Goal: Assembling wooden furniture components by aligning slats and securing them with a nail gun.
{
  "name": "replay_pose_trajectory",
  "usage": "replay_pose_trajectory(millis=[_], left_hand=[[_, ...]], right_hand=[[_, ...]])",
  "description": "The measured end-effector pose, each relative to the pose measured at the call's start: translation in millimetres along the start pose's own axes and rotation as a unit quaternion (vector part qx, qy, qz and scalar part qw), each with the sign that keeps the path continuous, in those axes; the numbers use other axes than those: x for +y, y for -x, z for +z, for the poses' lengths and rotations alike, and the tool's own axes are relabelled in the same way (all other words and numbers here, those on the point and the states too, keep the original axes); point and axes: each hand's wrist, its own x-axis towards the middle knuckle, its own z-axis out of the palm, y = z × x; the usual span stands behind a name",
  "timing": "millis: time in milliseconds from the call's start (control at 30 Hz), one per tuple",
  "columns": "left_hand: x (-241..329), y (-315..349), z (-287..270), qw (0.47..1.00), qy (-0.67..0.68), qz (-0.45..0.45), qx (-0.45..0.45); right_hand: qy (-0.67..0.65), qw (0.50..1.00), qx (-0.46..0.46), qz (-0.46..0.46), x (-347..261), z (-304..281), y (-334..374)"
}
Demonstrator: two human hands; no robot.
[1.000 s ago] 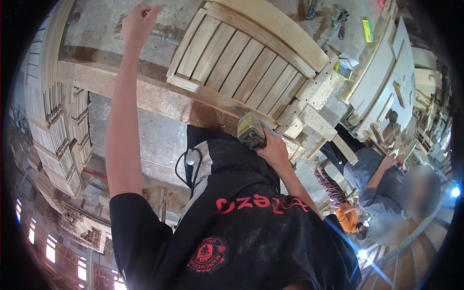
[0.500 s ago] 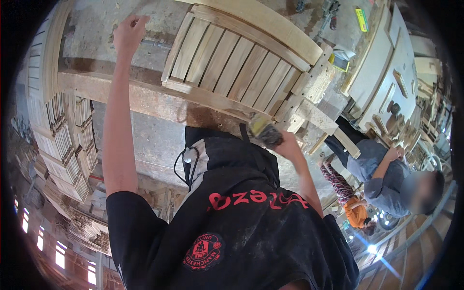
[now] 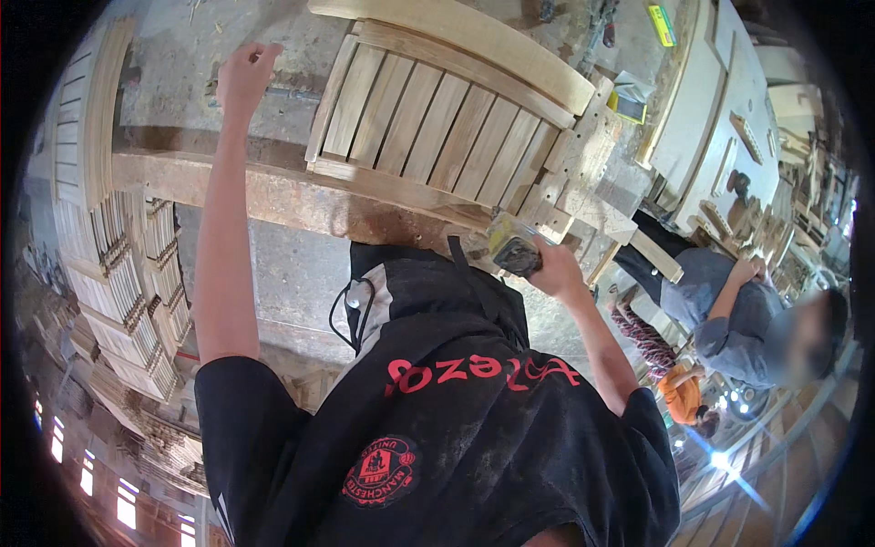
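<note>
Slatted wooden panel (image 3: 437,128) lies at twelve o'clock from the middle of the head view, its curved outer rail on the far side and its near edge along a thick wooden beam (image 3: 273,196). Close in at three o'clock, the right hand (image 3: 558,272) is wrapped around a block-shaped tool (image 3: 517,248), yellow above and dark below. That tool is by the panel's near corner, at five o'clock from the panel's centre; whether the two touch, I cannot tell.

Toward half past ten, the left hand (image 3: 244,77) hangs beyond the beam at the end of an outstretched arm, well apart from the panel, fingers curled in toward the thumb. I cannot tell whether they hold anything. A thin bar (image 3: 296,94) lies near it, at four o'clock from the hand.

Stacked slatted pieces (image 3: 114,301) stand at nine o'clock. Near half past one are a yellow box (image 3: 663,25) and, closer in, an open box with a yellow edge (image 3: 629,105). A person in grey-blue (image 3: 715,292) is at three o'clock, and another in orange (image 3: 682,394) at four.
</note>
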Motion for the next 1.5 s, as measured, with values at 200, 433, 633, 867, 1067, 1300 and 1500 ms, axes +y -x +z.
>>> replay_pose_trajectory(millis=[200,433,633,867,1067,1300,1500], left_hand=[[2.4,0.6,3.4,0.999,-0.004,0.034,0.037],[4.1,0.7,13.4,0.992,0.028,0.082,0.089],[2.1,2.5,9.7,0.994,0.048,0.060,0.077],[4.0,4.5,13.4,0.991,0.062,0.075,0.093],[-3.0,-4.4,16.2,0.996,0.045,0.023,0.067],[-1.6,-2.4,8.7,0.995,0.063,0.007,0.076],[0.1,8.9,0.0,0.984,-0.064,0.082,0.142]], right_hand=[[0.003,1.000,-0.004,-0.029,-24.9,15.3,-16.8],[0.012,0.999,-0.009,-0.038,-26.4,20.6,-21.0],[-0.038,0.997,0.059,-0.031,0.2,28.9,-2.3],[-0.021,0.996,0.083,0.017,36.4,50.6,12.5],[-0.032,0.995,0.089,0.035,33.8,49.3,19.8],[-0.092,0.986,0.126,-0.063,37.4,40.4,9.8],[-0.596,0.782,0.045,0.178,84.7,8.4,25.0]])
